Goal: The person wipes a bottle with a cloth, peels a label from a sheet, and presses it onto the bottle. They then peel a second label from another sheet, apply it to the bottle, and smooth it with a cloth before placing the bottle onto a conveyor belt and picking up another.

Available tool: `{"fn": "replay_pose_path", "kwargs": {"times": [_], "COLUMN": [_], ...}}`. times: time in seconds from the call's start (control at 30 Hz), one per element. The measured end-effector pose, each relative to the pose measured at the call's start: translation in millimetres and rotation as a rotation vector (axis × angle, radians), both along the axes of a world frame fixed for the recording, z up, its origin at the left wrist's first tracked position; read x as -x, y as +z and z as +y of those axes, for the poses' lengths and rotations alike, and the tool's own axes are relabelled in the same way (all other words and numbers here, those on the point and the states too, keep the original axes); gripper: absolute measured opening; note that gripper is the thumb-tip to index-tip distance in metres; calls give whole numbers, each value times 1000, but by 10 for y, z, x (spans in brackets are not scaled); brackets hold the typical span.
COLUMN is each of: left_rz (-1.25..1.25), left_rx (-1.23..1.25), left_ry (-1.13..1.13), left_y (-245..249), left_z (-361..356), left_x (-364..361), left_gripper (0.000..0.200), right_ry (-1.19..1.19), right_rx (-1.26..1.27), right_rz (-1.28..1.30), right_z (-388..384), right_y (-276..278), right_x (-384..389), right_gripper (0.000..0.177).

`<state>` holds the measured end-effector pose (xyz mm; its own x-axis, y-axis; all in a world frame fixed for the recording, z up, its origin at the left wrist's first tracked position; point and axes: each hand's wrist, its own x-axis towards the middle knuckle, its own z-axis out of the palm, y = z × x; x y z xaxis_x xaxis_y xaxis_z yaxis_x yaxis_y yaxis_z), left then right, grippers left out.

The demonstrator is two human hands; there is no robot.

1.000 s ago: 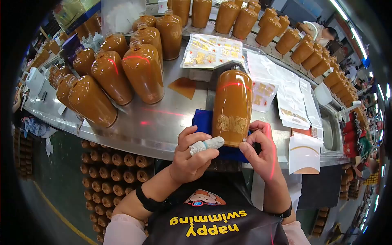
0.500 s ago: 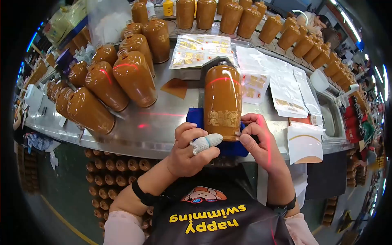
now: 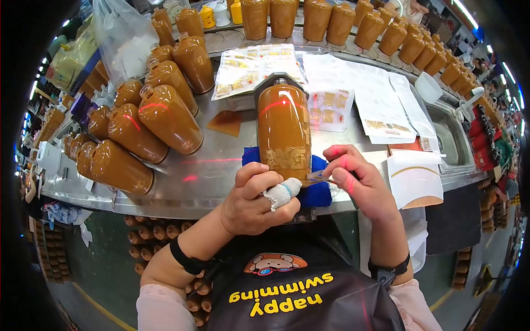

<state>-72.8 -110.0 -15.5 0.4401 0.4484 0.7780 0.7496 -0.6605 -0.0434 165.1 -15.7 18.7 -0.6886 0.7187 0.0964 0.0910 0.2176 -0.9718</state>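
Observation:
A glossy brown bottle (image 3: 284, 124) lies tilted in front of me, its neck end in a dark angular holder (image 3: 264, 88) and its base toward me on a blue cloth (image 3: 319, 190). Gold relief decoration (image 3: 287, 157) shows near its base. My left hand (image 3: 256, 196) is closed at the base's left side, with a white fabric cover (image 3: 281, 193) on one digit pressed against the bottle's lower edge. To the right, my right hand (image 3: 356, 179) pinches a thin, clear film strip (image 3: 317, 177) that stretches to the bottle's base.
Several brown bottles (image 3: 171, 118) stand at left, and more line the curved conveyor (image 3: 306, 39) behind. Sheets of gold decals (image 3: 254, 69), white papers (image 3: 381, 105) and a brown scrap (image 3: 225, 123) lie on the metal table. A sink (image 3: 450, 132) is at right.
My right hand has drawn away from the bottle to the right, and the film strip now shows stretched between them. The left hand stays at the base. The view has shifted slightly.

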Motion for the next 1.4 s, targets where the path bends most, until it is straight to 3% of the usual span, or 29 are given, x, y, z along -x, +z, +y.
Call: {"fn": "replay_pose_path", "kwargs": {"times": [0.13,0.23,0.4,0.5,0.6,0.73,0.87,1.03,1.17,1.3,1.4], "left_rz": [54,-91,-327,-338,-168,-64,-127,-246,-296,-431,-445], "left_rx": [-5,13,123,75,3,-40,14,197,243,260,224], "left_ry": [10,117,133,138,107,80,125,305,252,208,212], "left_y": [32,-5,-122,-163,-184,-125,-103,5,-203,-272,-238], "left_z": [54,98,39,16,-64,-81,-51,26,-10,-36,-47], "left_x": [-74,-132,-120,-123,-49,-5,-50,-177,-77,-89,-111], "left_gripper": [20,25,35,31,25,21,31,53,56,53,46], "right_ry": [-156,-126,-115,-29,-65,-263,-107,-16,-16,-211,-321], "right_rx": [77,-339,-568,-544,-477,-573,-543,-492,-444,-594,-650], "right_rz": [-7,-217,-245,-245,-244,-586,-303,-220,-215,-711,-595], "right_z": [64,43,21,47,133,221,99,28,140,264,213], "right_y": [-159,-242,-294,-161,-124,-239,-143,-248,-194,-240,-167], "right_x": [-85,-72,9,-61,-262,-544,-284,4,-247,-609,-550], "right_gripper": [23,27,17,12,10,14,28,16,11,14,19]}}
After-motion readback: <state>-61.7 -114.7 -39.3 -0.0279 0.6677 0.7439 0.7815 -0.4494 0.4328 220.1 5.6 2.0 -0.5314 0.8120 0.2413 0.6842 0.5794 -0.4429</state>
